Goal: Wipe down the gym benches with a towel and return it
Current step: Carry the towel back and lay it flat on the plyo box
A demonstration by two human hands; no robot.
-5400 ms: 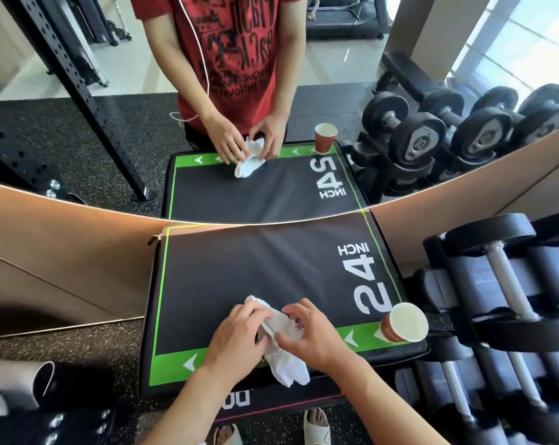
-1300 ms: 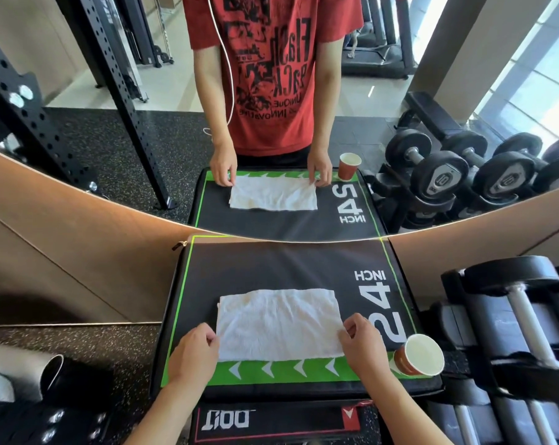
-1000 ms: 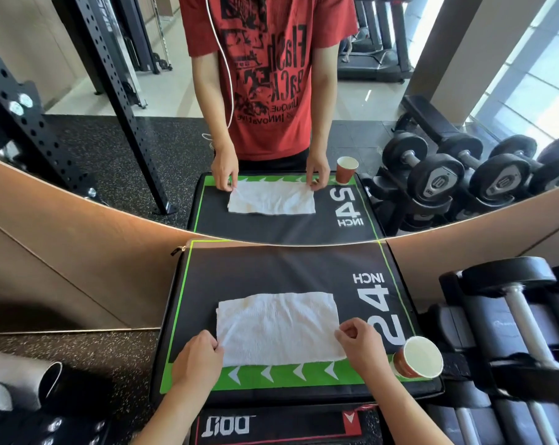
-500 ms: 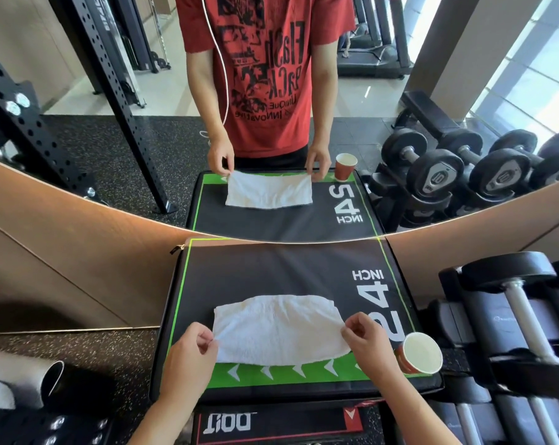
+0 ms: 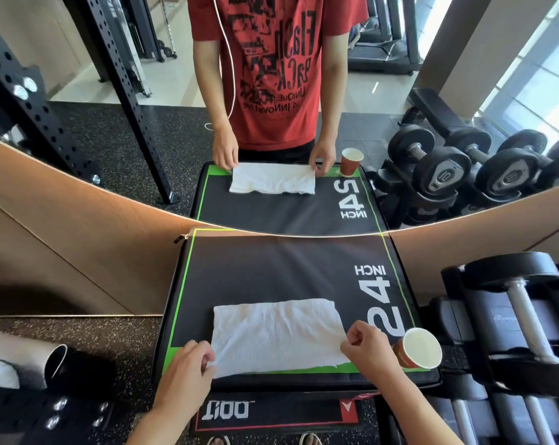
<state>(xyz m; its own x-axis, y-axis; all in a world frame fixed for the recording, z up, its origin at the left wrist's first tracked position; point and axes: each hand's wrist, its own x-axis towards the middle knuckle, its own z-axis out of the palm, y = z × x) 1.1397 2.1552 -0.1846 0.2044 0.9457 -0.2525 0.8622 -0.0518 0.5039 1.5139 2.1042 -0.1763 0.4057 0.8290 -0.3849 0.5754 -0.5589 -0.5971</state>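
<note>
- left hand (image 5: 188,364) pinches white towel (image 5: 276,335) near-left corner
- right hand (image 5: 366,348) pinches near-right corner
- towel flat on black padded box (image 5: 271,271)
- paper cup (image 5: 417,348) beside right hand

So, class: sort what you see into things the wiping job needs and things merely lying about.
Part of the job:
white towel
padded box
left hand
right hand

Lying about:
paper cup
dumbbells
rack upright
</note>
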